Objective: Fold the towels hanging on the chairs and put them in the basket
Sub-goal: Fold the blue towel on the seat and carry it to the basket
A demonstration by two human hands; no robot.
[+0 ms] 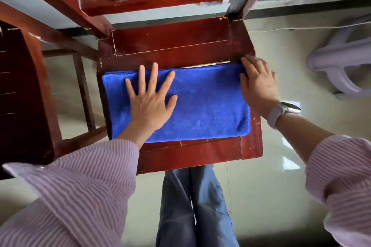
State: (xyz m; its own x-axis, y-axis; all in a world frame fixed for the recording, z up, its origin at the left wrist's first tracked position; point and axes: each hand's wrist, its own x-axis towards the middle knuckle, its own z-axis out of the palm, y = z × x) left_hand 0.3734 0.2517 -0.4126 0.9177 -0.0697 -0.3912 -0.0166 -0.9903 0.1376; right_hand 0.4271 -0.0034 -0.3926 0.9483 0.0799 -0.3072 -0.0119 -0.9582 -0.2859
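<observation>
Left hand [149, 98]: lying flat with fingers spread, palm pressing down on the left half of the blue towel [200, 104]. Right hand [258, 84]: resting at the towel's right end, fingers reaching over the far right corner; whether they are pinching the cloth or only touching it cannot be told, as the hand is blurred. A pale watch [285, 109] is sitting on that wrist.

Blue towel: lying on the seat of the red wooden chair [180, 46] as a flat rectangle, apparently already doubled over, long side running left to right.

Progress, as a judgement: this towel is looking partly folded and is being smoothed or readied for a further fold. It is not yet going into any basket; no basket is showing in the view, nor any other towel, so how many are left cannot be told.

Edges and room:
- Towel's left and right ends are lying close to the seat's side edges; its near edge is sitting back from the front rail, with bare wood showing beyond its far edge up to the chair back.
- A second dark red chair [24, 86] is standing close on the left, narrowing that side.
- Right side is opening onto bare pale floor [281, 176], with a pale plastic stool [341, 62] well apart.
- The person's legs are standing just before the seat front.
</observation>
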